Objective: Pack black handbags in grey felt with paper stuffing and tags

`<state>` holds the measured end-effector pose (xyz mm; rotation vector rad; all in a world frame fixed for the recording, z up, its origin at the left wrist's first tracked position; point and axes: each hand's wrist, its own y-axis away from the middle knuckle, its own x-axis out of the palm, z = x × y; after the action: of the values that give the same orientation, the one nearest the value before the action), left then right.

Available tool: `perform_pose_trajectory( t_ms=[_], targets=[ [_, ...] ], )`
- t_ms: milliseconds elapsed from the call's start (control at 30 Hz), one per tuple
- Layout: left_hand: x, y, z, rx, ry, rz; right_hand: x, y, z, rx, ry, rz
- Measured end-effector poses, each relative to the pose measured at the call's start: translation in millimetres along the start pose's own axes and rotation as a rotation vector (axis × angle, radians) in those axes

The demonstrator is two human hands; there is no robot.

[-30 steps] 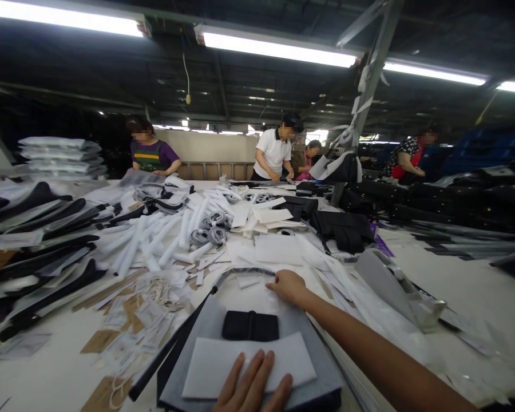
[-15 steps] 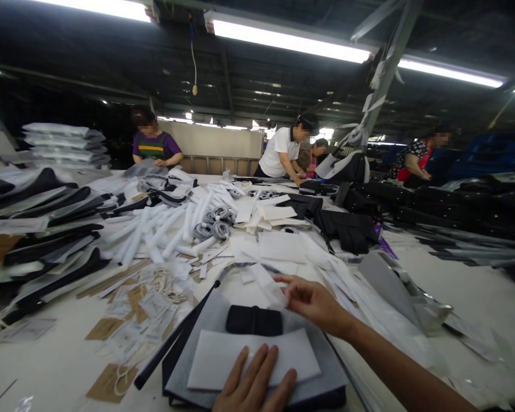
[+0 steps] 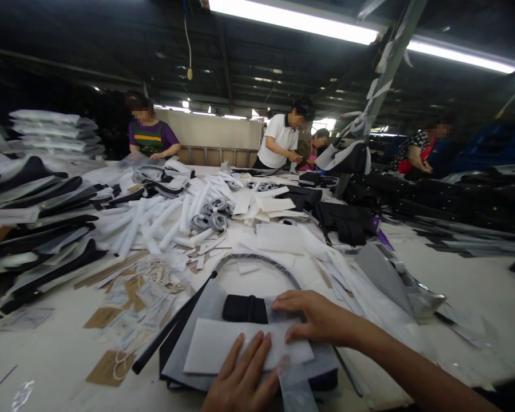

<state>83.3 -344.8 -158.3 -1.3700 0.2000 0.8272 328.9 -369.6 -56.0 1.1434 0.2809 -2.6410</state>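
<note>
A black bag [image 3: 165,360] lies flat in front of me, covered by a grey-white tissue-like sheet [image 3: 186,337]. On it rests a white foam sheet [image 3: 206,349], partly over a small black pouch-like piece [image 3: 236,309] with a band. My left hand [image 3: 244,372] presses flat on the foam, fingers stretched and apart. My right hand [image 3: 309,320], fingers curved, holds a translucent plastic strip [image 3: 298,386] by its upper part. The strip crosses the foam's right part and hangs toward me. Beyond the bag arches its plastic-wrapped handle [image 3: 257,258].
Brown tags with strings [image 3: 109,366] and clear packets lie left. White foam tubes [image 3: 154,226], coiled grey straps [image 3: 217,214] and white sheets [image 3: 278,237] are heaped ahead. A tape dispenser-like metal piece [image 3: 424,297] stands right. Several co-workers stand beyond the table.
My right hand has come nearer and lower, bringing the translucent strip from beyond the black piece down across the foam. My left hand stays on the foam, shifted slightly left.
</note>
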Motion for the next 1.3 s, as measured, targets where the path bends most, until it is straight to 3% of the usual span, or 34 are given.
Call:
perform_pose_trajectory(
  t_ms=[67, 300, 500, 800, 1000, 1300],
  targets=[
    [0.7, 1.5, -0.3, 0.004, 0.000, 0.003, 5.6, -1.2, -3.8, 0.009, 0.011, 0.044],
    [1.1, 2.8, -1.4, 0.002, 0.021, 0.029, 18.1, -4.0, 1.5, 0.138, 0.024, 0.021],
    [2.2, 3.2, -1.9, -0.007, 0.032, 0.012, 17.5, -10.9, 5.9, 0.310, -0.021, -0.086],
    [-1.3, -3.1, 0.9, 0.002, -0.012, 0.002, -9.1, -49.4, -21.2, 0.229, 0.289, -0.237],
    [6.9, 2.4, -0.6, 0.006, -0.040, -0.008, -23.4, -74.9, -44.0, 0.257, 0.486, -0.274],
    [14.3, 6.2, -2.0, -0.013, -0.057, -0.050, -25.3, -81.5, -54.9, 0.245, 0.633, -0.276]
  ],
)
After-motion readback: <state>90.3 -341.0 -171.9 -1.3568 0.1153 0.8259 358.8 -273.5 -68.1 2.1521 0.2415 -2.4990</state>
